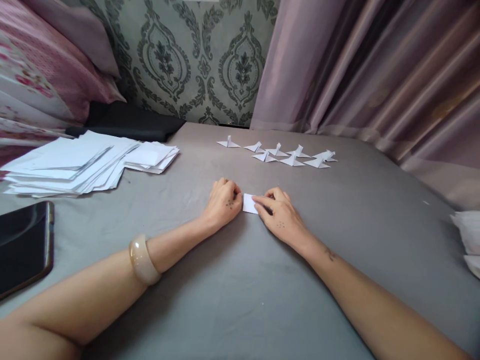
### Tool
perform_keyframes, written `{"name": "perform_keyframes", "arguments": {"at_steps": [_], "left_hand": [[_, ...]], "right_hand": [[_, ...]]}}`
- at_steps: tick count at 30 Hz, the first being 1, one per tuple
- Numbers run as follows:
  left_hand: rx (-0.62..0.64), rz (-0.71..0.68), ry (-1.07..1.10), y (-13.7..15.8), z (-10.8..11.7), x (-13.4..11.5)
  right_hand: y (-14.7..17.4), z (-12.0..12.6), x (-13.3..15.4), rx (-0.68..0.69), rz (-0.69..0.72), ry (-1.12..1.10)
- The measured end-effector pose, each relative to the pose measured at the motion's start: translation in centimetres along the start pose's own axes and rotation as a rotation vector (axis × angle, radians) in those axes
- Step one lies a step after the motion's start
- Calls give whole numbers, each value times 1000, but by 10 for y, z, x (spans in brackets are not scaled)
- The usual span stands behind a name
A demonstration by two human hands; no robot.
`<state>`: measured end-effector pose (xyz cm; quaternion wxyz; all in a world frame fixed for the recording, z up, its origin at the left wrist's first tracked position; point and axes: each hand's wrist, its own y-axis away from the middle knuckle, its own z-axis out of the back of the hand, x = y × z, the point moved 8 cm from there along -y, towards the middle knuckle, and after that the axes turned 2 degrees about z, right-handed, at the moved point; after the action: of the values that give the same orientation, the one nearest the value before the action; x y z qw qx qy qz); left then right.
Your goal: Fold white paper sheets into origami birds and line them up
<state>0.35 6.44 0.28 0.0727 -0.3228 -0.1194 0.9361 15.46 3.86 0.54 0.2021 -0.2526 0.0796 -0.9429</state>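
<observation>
A small folded piece of white paper (249,203) lies on the grey-covered surface between my hands. My right hand (279,212) grips its right side, the thumb and forefinger on the paper. At its left edge is my left hand (224,201), fingers curled and closed; whether they pinch the paper's edge is hidden. Beyond the hands, several folded white paper birds (293,160) stand in two loose rows.
To the left lie a stack of white paper sheets (67,165) and a smaller pile of cut paper (152,156). A phone (24,247) rests nearer me. Black cloth (131,121) sits behind the stack. A white bundle (468,232) is at the right edge, below curtains (337,65).
</observation>
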Motion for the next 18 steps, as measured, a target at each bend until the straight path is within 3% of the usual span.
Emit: {"name": "perform_keyframes", "arguments": {"at_steps": [3,6,8,12,18], "left_hand": [[-19,-89,6,5,7,-11],[128,-367,-72,23,1,-42],[225,-471,-199,39,-7,-55],[319,-412,-438,54,-17,-59],[316,-365,-499,54,-21,-56]], "right_hand": [[1,2,2,6,1,15],[1,3,3,5,8,14],[1,3,3,-6,11,8],[1,3,2,-30,11,4],[3,3,4,-39,26,50]]}}
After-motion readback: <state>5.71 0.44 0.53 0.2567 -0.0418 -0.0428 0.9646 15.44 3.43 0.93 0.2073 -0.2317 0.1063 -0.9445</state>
